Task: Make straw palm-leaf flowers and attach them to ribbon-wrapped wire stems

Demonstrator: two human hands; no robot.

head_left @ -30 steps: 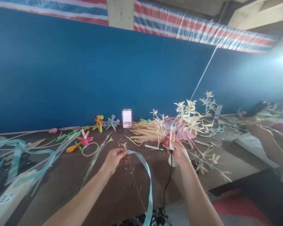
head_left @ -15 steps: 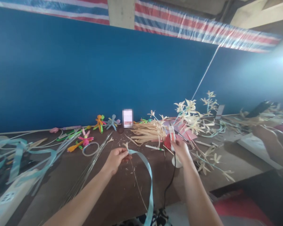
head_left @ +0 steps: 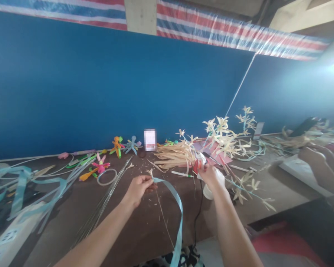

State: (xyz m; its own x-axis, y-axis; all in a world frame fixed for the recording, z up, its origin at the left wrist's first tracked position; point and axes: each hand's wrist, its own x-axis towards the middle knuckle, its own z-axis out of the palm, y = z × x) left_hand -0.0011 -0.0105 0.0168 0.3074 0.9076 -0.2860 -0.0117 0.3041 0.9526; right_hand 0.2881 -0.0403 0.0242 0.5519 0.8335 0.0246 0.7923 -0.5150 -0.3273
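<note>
My left hand (head_left: 140, 188) pinches a thin wire stem with a small pale flower (head_left: 150, 172) at its top, together with the end of a light blue ribbon (head_left: 179, 207). The ribbon curves down to the right toward my lap; the bare stem (head_left: 164, 217) slants down below the fingers. My right hand (head_left: 210, 175) is closed around a white-and-red corded tool, apparently a hot glue gun (head_left: 202, 159), mostly hidden by the fingers. Its black cord (head_left: 199, 215) hangs toward the table's front edge. A white roll (head_left: 208, 191) stands just under that hand.
Dried strips (head_left: 172, 157) and pale flower sprays (head_left: 225, 137) lie behind my right hand. At left are wire rods (head_left: 108, 193), pipe-cleaner figures (head_left: 100, 165), a tape ring (head_left: 107, 177), blue ribbons (head_left: 20, 185) and a power strip (head_left: 19, 226). Another person's arm (head_left: 314, 165) rests at far right.
My right hand has tipped the glue gun from upright to lower and moved slightly up and left. My left hand keeps its pinch on the stem and ribbon, nearly still.
</note>
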